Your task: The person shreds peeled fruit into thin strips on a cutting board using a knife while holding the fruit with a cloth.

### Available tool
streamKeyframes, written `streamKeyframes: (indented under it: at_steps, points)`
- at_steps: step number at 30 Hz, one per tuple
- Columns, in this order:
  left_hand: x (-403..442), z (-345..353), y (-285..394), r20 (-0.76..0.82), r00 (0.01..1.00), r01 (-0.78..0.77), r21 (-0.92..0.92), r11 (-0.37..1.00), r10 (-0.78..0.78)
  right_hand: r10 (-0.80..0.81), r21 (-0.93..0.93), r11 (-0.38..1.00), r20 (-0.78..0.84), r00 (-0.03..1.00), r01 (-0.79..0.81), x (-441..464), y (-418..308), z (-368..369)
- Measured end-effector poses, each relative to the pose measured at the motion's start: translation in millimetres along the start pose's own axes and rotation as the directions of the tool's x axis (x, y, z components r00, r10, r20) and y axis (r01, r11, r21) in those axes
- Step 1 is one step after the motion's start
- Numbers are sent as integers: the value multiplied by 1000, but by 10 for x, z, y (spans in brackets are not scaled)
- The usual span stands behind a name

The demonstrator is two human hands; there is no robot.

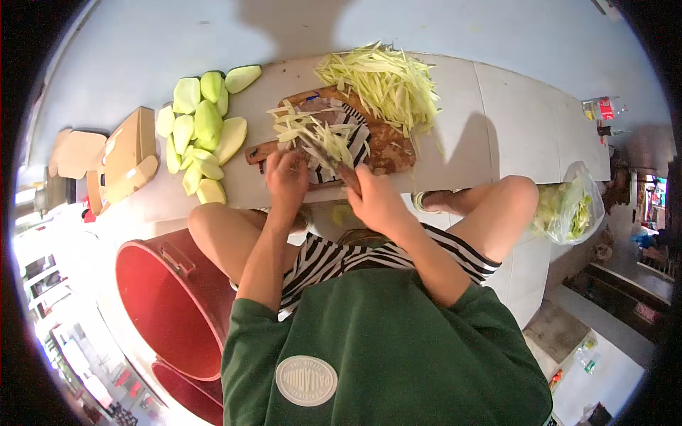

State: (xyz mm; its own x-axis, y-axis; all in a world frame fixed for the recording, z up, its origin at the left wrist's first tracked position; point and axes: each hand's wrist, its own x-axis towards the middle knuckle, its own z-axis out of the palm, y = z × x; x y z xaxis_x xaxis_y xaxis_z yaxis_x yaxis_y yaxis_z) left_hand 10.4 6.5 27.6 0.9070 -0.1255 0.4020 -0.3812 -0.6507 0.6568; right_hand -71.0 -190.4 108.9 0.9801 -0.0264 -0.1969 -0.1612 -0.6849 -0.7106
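My right hand (pixel 375 201) is wrapped round the handle of a knife (pixel 328 155), whose blade slants to the upper left over the cutting board. Close to the blade, my left hand (pixel 287 176) has curled fingers at the near edge of the board; what they hold is hidden. Pale green shreds (pixel 334 137) lie around the blade on a striped cloth (pixel 360 129). The wooden cutting board (pixel 393 150) lies beneath, its handle pointing left. A big heap of cut strips (pixel 387 82) covers its far right corner and spills past it.
Several peeled pale green fruits (pixel 207 124), like green mangoes, are piled to the left. An opened cardboard box (pixel 128 156) stands beyond them. Red bins (pixel 167 305) are at lower left. A clear plastic bag (pixel 574 206) with green pieces and a bottle (pixel 604 108) are at right.
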Motion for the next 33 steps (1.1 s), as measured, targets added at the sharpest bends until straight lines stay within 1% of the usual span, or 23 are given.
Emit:
streamKeyframes:
  at_steps: [1, 3, 4, 6, 7, 10, 12, 13, 15, 16, 17, 19, 20, 22, 23, 24, 25, 26, 28, 30, 31, 32, 33]
  points:
    - [14, -12, -14, 1, 1000, -4, 6, 1000, 4, -24, -5, 1000, -41, 999, 24, -2, 4, -88]
    - [82, -34, -60, -17, 970, 244, 113, 963, -244, 13, -6, 1000, -37, 999, -14, 10, 13, -276]
    - [109, -22, -103, -22, 972, 236, 119, 964, -235, -13, 1, 1000, -39, 999, 13, 35, 43, -355]
    - [159, 7, -159, -84, 936, 350, 158, 923, -341, -49, 22, 998, -60, 997, 51, 85, 74, -498]
    - [190, 25, -168, -88, 938, 346, 166, 924, -335, -54, 30, 998, -62, 997, 56, 107, 105, -562]
    - [298, 83, -181, -30, 918, 390, 244, 888, -395, -130, 42, 990, -22, 991, 131, 168, 194, -757]
    - [374, 96, -166, 138, 860, 424, 343, 838, -492, -140, 87, 986, -36, 990, 142, 174, 338, -775]
    - [412, 96, -146, 127, 864, 419, 353, 836, -487, -143, 122, 981, -52, 988, 149, 195, 406, -766]
    - [466, 114, -81, 132, 753, 591, 295, 751, -645, -163, 151, 972, -111, 980, 179, 205, 495, -723]
    - [509, 87, -10, 119, 731, 626, 274, 730, -672, -167, 167, 967, -165, 972, 195, 197, 522, -709]
    - [525, 95, -29, 116, 733, 621, 288, 729, -670, -164, 182, 964, -167, 972, 194, 186, 550, -715]
    - [609, 190, -218, -45, 869, 470, 391, 792, -493, -90, 223, 969, -70, 993, 104, 192, 491, -836]
    - [673, 232, -323, -43, 873, 461, 397, 793, -486, -89, 231, 967, -76, 993, 104, 196, 507, -849]
    - [824, 267, -503, 105, 908, 355, 319, 879, -405, -138, 237, 955, -179, 974, 179, 181, 539, -860]
    - [917, 283, -537, 109, 911, 346, 323, 881, -397, -134, 243, 954, -187, 973, 178, 186, 567, -863]
    - [1010, 294, -538, 215, 793, 569, 75, 819, -570, -149, 242, 948, -232, 961, 205, 195, 600, -854]
    - [1092, 309, -599, 364, 641, 755, -145, 639, -675, -162, 241, 943, -276, 948, 231, 195, 611, -864]
    - [1162, 359, -694, 373, 577, 815, -207, 542, -726, -159, 244, 942, -286, 945, 232, 187, 610, -903]
    - [1260, 360, -710, 356, 601, 797, -211, 565, -715, -111, 202, 966, -227, 968, 159, 140, 567, -1007]
    - [1264, 408, -633, 276, 646, 762, -191, 618, -712, -116, 181, 970, -237, 965, 161, 148, 620, -976]
    - [1213, 441, -558, 281, 646, 763, -188, 619, -710, -126, 158, 973, -236, 964, 166, 148, 640, -964]
    - [1134, 459, -484, 208, 775, 610, 1, 792, -597, -122, 160, 974, -234, 965, 162, 141, 640, -971]
    - [1039, 458, -380, 169, 878, 413, 203, 888, -448, -107, 184, 972, -217, 970, 148, 135, 617, -990]
